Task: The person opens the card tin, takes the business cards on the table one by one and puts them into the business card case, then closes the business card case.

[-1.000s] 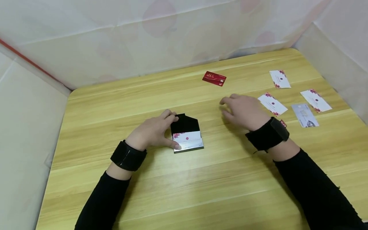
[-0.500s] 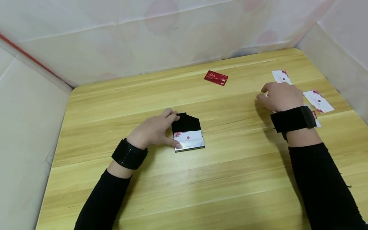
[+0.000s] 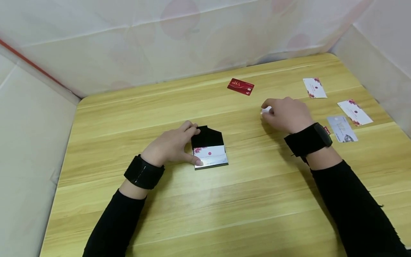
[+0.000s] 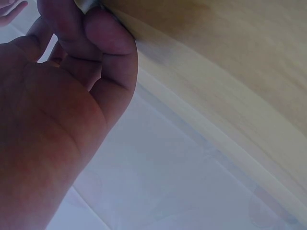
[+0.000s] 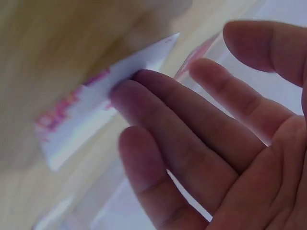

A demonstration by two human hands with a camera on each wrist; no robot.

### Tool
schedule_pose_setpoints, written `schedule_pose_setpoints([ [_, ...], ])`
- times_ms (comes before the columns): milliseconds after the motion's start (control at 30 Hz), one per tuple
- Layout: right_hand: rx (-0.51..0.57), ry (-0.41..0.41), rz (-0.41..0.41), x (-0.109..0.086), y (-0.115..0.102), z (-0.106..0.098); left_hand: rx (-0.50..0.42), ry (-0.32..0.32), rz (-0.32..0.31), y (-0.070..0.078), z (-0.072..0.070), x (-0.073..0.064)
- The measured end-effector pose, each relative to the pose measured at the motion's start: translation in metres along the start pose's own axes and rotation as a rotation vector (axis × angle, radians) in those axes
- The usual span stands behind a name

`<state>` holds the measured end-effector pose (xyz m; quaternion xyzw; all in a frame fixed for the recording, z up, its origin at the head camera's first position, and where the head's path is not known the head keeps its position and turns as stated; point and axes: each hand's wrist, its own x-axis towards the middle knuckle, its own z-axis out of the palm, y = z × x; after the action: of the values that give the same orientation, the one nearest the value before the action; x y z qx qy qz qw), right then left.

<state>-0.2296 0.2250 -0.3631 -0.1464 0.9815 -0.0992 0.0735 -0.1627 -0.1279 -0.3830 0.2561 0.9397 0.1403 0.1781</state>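
Observation:
An opened black card case lies on the table in the head view, with a flowered white card in its silvery lower part. My left hand grips the case along its left side, thumb over the front corner and fingers at the back edge. To the right of the case, my right hand holds a white business card, mostly hidden by the fingers in the head view. The right wrist view shows that same business card with pink flowers at one end, slanting at the fingertips over the table.
Behind the hands lies a red VIP card. To the right are a silver VIP card and two flowered business cards, one farther back and one near the right edge. Pale cloth walls border the wooden table.
My right hand reached right to the cards, took one flowered business card, and has come back left with it. My left hand stays on the card case.

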Motion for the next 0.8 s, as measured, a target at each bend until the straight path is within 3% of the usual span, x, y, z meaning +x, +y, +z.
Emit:
schedule_pose_setpoints([
  [200, 0.084, 0.009, -0.100, 0.001, -0.018, 0.010, -0.013, 0.004, 0.004, -0.001, 0.001, 0.001],
  [467, 0.105, 0.055, -0.231, 0.002, -0.029, 0.018, -0.008, 0.000, 0.001, -0.003, 0.001, 0.000],
  [633, 0.083, 0.049, -0.214, 0.005, -0.017, 0.015, -0.009, 0.003, 0.004, -0.002, 0.000, 0.000],
  [800, 0.059, -0.060, -0.128, 0.009, -0.004, 0.008, -0.007, 0.003, 0.009, -0.003, 0.000, 0.000],
])
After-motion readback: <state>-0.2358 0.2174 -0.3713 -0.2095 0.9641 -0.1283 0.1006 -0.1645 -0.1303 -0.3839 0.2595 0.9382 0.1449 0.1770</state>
